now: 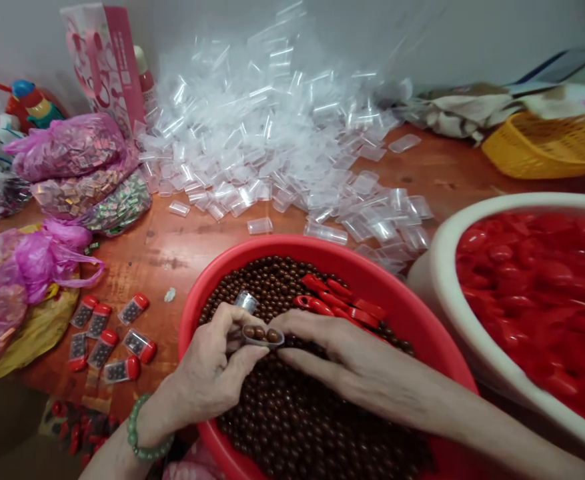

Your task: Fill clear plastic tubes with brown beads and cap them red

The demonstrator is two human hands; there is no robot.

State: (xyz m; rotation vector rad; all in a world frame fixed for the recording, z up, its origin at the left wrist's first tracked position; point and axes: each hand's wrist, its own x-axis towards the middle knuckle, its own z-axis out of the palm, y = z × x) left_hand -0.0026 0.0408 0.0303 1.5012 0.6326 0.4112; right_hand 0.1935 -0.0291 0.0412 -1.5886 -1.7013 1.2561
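My left hand (222,357) pinches a small clear plastic case (265,341) by its left side, its open oval mouth facing me. A few brown balls show inside the mouth. Another clear plastic case (246,302) sticks up just beyond the left fingers; whether they hold it too is unclear. My right hand (332,347) lies at the case's right end, fingers stretched out and thumb apart below them, the fingertips at its rim. Both hands are over a red basin (419,320) of glossy brown balls (292,413). Red plastic caps (342,300) lie on the balls.
Clear cases (272,147) are heaped behind the basin. To the right stands a white tub (439,267) of red parts, with a yellow basket (532,150) behind. Several filled, red-capped cases (103,348) lie left, near pink plastic bags (72,147).
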